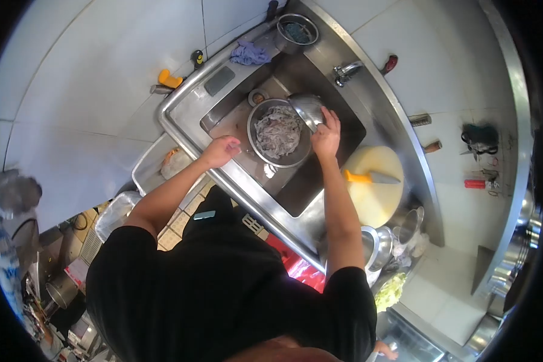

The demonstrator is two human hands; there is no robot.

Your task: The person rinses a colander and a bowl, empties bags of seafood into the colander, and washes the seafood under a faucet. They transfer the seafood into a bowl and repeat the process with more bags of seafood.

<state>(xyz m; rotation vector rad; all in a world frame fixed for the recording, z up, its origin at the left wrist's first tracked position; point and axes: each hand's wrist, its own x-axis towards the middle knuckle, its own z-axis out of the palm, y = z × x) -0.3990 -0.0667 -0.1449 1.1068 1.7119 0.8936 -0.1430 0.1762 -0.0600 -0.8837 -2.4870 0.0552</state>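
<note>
Head — round metal bowl [304,145], stringy grey heap [278,131]

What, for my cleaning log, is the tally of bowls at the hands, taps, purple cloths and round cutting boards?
Bowls: 2 (filled bowl, held bowl)
Taps: 1
Purple cloths: 1
Round cutting boards: 1
Total: 5

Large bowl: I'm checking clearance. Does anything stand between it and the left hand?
Nothing visible stands between the left hand and the large bowl; the smaller bowl, in the right hand, is on the other side.
</note>
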